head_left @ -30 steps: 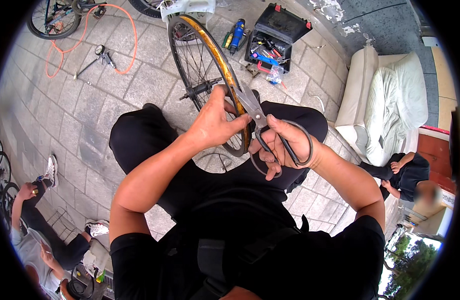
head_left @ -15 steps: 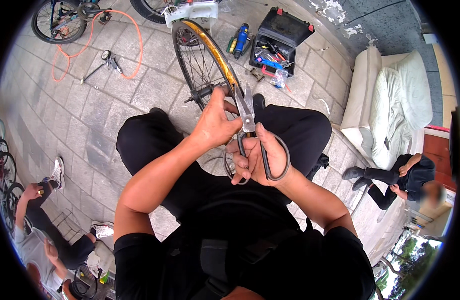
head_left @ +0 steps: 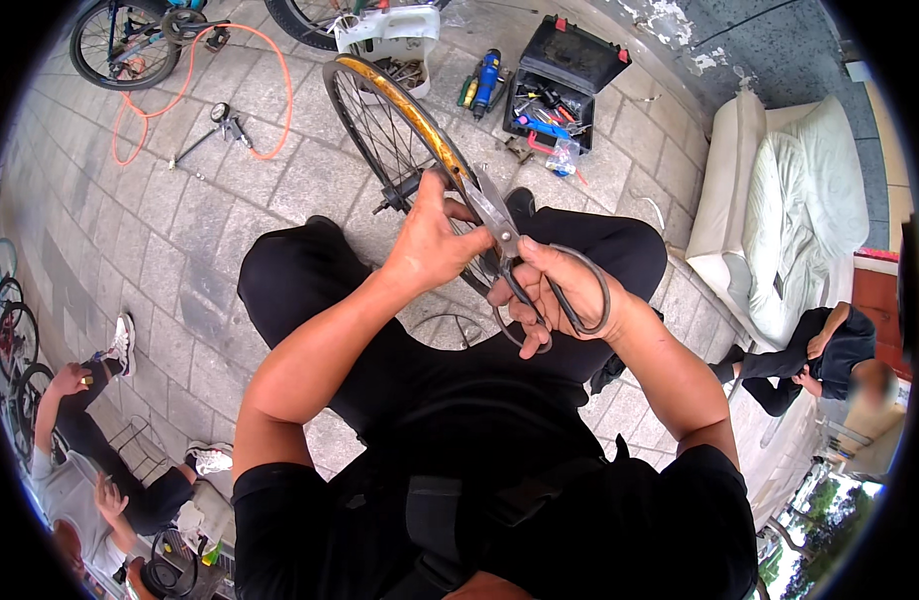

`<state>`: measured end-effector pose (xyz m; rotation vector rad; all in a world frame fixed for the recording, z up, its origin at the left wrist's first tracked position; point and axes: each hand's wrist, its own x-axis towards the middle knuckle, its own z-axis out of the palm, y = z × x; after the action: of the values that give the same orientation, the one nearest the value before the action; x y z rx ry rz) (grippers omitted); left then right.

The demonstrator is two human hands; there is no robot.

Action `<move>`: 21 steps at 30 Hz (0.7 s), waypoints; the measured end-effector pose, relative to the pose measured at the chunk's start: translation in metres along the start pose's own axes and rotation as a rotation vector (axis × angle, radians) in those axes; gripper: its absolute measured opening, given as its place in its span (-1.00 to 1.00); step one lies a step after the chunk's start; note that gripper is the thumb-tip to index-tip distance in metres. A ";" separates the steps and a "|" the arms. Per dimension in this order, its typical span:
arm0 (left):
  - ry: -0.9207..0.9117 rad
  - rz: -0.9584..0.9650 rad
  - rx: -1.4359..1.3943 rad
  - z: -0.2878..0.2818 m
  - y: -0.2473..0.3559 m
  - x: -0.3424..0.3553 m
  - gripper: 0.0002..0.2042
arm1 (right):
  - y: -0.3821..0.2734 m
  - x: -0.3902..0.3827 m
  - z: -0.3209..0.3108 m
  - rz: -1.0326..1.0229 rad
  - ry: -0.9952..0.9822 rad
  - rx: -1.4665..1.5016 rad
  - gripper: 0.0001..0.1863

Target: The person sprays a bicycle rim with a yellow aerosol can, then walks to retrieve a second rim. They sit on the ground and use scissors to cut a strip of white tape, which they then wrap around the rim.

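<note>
A spoked bicycle wheel (head_left: 365,130) stands between my knees, with a shiny golden-yellow strip (head_left: 408,108) along its rim. My left hand (head_left: 428,240) is closed around the near part of the rim, thumb pointing right; its fingertips are partly hidden. In my right hand (head_left: 555,290) is a pair of large metal scissors (head_left: 505,236), my thumb and fingers in and around the dark loop handles. The blades are slightly apart and point up and left. They lie close against the rim beside my left hand; whether the strip is between them, I cannot tell.
Beyond the wheel are a white bin (head_left: 410,45) of metal parts, a blue power tool (head_left: 488,82) and an open black toolbox (head_left: 555,95). An orange hose (head_left: 285,75) with a gauge lies left. A cream sofa (head_left: 730,190) and two seated people flank me.
The wheel's far end has tipped left. My right hand has shifted right, turning the scissors so their blades slant left across the rim. My left hand keeps its hold.
</note>
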<state>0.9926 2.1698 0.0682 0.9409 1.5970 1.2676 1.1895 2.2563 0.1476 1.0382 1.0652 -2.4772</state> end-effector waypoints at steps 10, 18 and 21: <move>0.010 0.052 -0.042 -0.001 0.006 -0.004 -0.20 | 0.007 0.006 0.007 0.038 -0.108 0.251 -0.06; 0.021 0.083 -0.075 -0.001 -0.007 -0.001 -0.23 | 0.017 0.019 -0.003 0.010 -0.267 0.409 -0.02; -0.025 0.031 -0.065 -0.005 0.001 -0.002 -0.27 | 0.023 0.024 0.001 -0.018 -0.264 0.446 0.00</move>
<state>0.9892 2.1664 0.0700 0.9409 1.5180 1.3163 1.1829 2.2405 0.1193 0.7696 0.4562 -2.8372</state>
